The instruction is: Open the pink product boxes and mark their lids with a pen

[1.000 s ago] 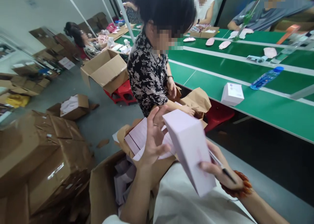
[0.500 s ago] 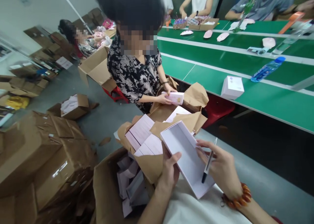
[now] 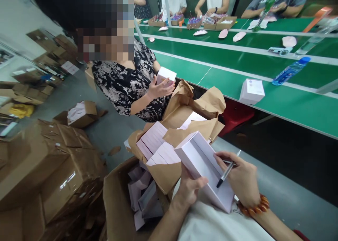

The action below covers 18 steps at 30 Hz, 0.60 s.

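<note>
An open, pale lilac box (image 3: pixel 203 163) lies tilted over my lap, its white inside facing up. My left hand (image 3: pixel 188 188) grips its near long side, thumb over the rim. My right hand (image 3: pixel 241 179) holds a pen (image 3: pixel 227 170) with its tip pointing into the box, fingers resting on the far edge. Just beyond stands a carton lined with brown paper (image 3: pixel 185 128) that holds several closed lilac boxes (image 3: pixel 154 140).
A co-worker in a patterned top (image 3: pixel 124 82) stands opposite and holds a small box (image 3: pixel 165 75). A green table (image 3: pixel 264 89) at the right carries a white box (image 3: pixel 250 91) and a water bottle (image 3: pixel 290 70). Cartons (image 3: pixel 52 170) pile up at the left; another carton (image 3: pixel 124 202) sits below.
The box was turned over from closed side up to open side up, then tilted. My left hand shifted to its near side. The co-worker lifted a small box and came nearer.
</note>
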{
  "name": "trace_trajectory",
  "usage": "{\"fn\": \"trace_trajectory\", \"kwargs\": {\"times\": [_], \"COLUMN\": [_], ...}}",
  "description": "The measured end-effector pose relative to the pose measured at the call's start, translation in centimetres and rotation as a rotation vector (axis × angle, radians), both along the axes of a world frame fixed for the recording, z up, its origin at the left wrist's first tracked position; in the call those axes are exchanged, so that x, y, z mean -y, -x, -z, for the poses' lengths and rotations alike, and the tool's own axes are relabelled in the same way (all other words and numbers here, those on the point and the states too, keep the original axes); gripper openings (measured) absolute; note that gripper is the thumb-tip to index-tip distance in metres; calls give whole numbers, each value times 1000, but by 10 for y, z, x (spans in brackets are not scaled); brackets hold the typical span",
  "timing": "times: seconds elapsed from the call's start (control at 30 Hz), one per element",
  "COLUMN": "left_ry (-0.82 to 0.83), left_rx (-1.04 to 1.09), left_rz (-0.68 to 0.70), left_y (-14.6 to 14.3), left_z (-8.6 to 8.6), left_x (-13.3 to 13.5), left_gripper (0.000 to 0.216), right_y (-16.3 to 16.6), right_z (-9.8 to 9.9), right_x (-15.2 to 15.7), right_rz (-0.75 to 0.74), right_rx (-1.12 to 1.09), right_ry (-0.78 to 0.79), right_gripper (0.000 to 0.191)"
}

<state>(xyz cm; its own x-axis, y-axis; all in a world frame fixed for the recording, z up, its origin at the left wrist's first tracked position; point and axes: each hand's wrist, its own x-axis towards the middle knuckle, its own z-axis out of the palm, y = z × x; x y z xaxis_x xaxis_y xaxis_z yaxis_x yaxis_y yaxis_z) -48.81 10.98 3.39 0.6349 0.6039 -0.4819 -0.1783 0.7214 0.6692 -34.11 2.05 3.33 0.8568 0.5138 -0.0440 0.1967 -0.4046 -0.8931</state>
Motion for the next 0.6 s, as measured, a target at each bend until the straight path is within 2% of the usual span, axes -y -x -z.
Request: {"fn": "trace_trajectory", "kwargs": {"times": [0.2, 0.33, 0.47, 0.6], "left_ry": [-98, -76, -63, 27], "left_rx": [-47, -35, -25, -10], "left_rz": [30, 34, 92, 82], "left_y": [4, 9, 12, 13], "left_z": [-4, -2, 6, 8], "left_x": [4, 4, 0, 2], "left_gripper": [101, 101, 99, 104], "right_y": [0, 3, 5, 6], "right_z": [2, -9, -21, -20], "right_x": [3, 7, 13, 16], "right_rz": [-46, -148, -313, -345], "right_rx": [18, 70, 5, 47], "right_ry": [144, 221, 237, 320], "right_gripper": [56, 58, 67, 76]}}
